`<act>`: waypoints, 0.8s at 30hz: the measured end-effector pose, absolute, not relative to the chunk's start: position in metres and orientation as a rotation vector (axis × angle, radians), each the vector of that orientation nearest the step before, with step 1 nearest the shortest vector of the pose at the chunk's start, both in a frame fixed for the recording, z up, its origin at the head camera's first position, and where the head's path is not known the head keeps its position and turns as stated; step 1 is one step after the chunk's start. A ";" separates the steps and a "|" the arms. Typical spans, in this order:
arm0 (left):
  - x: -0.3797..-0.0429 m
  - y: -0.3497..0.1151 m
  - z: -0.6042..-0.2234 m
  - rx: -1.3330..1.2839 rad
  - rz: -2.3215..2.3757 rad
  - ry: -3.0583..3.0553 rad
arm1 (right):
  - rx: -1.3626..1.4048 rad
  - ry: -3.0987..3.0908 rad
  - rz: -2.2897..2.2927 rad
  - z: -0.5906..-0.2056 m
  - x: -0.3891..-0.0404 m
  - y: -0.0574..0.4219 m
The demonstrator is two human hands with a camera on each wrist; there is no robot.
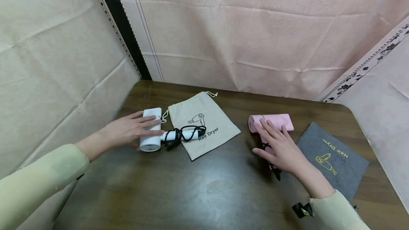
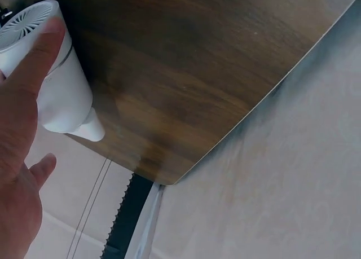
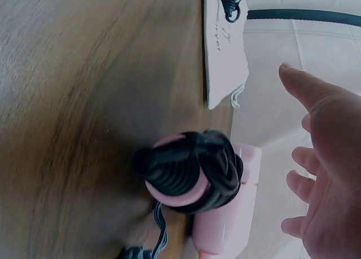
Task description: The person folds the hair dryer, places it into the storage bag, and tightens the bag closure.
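Observation:
In the head view a white hair dryer (image 1: 150, 141) lies at the left, its handle wrapped in a black cord (image 1: 173, 138). My left hand (image 1: 129, 129) rests across its barrel with fingers extended. In the left wrist view the thumb (image 2: 42, 58) lies along the barrel near the round vent. A pink hair dryer (image 1: 277, 119) lies at the right, its handle partly hidden by my right hand (image 1: 282, 150), whose spread fingers reach over it. From the right wrist, the black cord (image 3: 217, 171) bundled round the pink handle shows below that hand, and nothing is in the palm.
A cream drawstring pouch (image 1: 204, 113) printed "Hair Dryer" lies partly under the white handle. Right of the pink dryer is a dark grey pouch (image 1: 348, 169) with gold print. Both sit on a brown wooden table (image 1: 191, 194), with pale cloth (image 1: 255, 38) hanging behind.

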State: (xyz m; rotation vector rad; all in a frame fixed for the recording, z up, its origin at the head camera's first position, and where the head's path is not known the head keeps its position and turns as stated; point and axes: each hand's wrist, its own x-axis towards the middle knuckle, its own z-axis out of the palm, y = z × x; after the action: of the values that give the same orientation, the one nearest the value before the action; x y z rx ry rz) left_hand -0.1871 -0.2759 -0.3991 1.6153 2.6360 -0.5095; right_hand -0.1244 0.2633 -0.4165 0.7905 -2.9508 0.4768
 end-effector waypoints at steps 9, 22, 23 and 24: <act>-0.175 -0.273 -0.408 1.587 -0.294 2.686 | 0.941 -2.915 0.476 -0.416 -0.132 0.239; -0.154 -0.269 -0.431 1.607 -0.101 2.759 | 1.141 -2.813 0.458 -0.421 -0.147 0.203; -0.153 -0.269 -0.433 1.613 -0.093 2.769 | 1.151 -2.806 0.458 -0.421 -0.148 0.201; -0.152 -0.269 -0.435 1.619 -0.081 2.780 | 1.161 -2.801 0.462 -0.422 -0.149 0.199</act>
State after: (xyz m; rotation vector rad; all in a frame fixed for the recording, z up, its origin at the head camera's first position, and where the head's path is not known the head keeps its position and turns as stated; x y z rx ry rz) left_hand -0.1516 -0.2688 -0.4346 1.6191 2.7803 -0.0814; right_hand -0.1485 0.1990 -0.4215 1.1614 -2.8010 0.4616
